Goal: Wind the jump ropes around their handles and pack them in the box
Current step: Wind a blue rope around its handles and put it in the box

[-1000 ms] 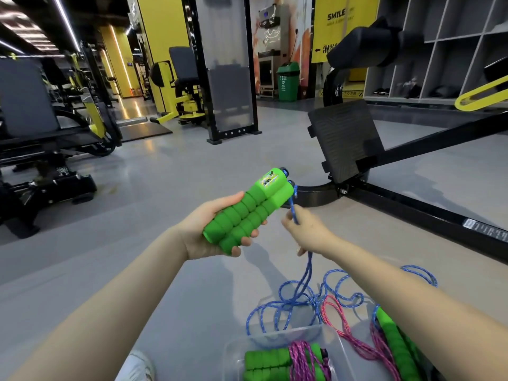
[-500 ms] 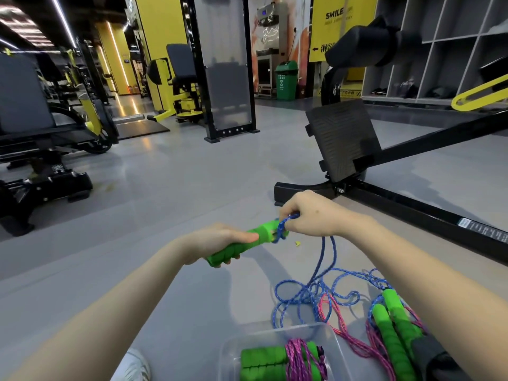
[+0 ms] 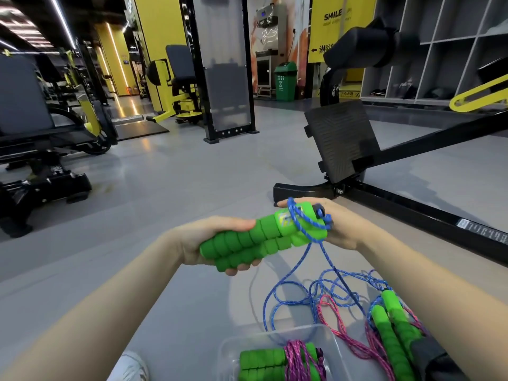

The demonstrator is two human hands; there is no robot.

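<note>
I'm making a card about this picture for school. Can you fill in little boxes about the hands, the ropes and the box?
Place: gym floor
Left hand: grips two green handles, side by side
Right hand: behind the handle tops, at the blue rope; its hold is hidden
Blue rope: a few loops round the handles, the rest loose on the floor
Box: clear, holds one wound set with purple-pink rope
Beside the box: loose pink rope and another handle pair
</note>
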